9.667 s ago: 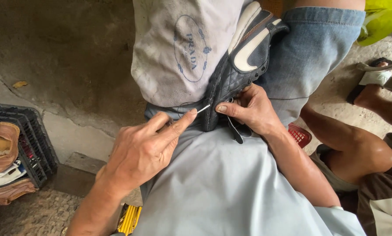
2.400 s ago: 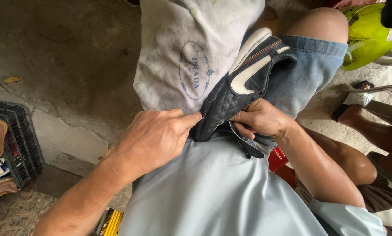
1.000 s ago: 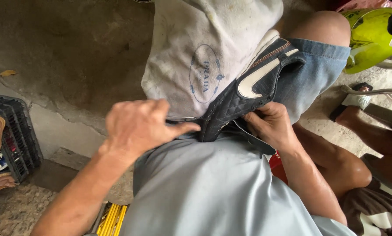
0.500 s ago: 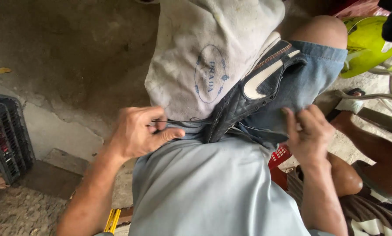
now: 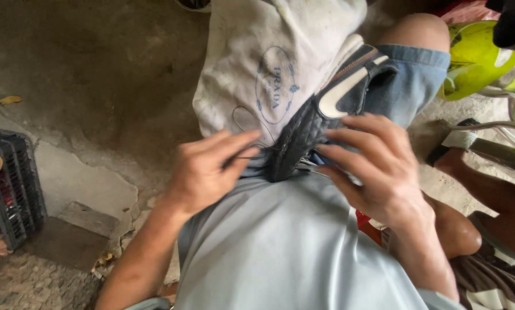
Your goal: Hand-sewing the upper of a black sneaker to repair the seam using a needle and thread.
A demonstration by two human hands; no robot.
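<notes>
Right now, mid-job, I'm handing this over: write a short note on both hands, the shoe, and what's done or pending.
Left hand: fingers pinched on a dark thread at the black shoe.
Right hand: open, fingers spread, hovering just over the shoe, gripping nothing.
Shoe: wedged between the knees against a white cloth on the lap.
Done: thread runs from the shoe to the left hand.
Left: stitching looks unfinished; the seam itself is hidden.

Single head-worn view, steeply downward and close over the lap (shoe [image 5: 326, 123] near centre), concrete floor [image 5: 85, 74] beyond.
</notes>
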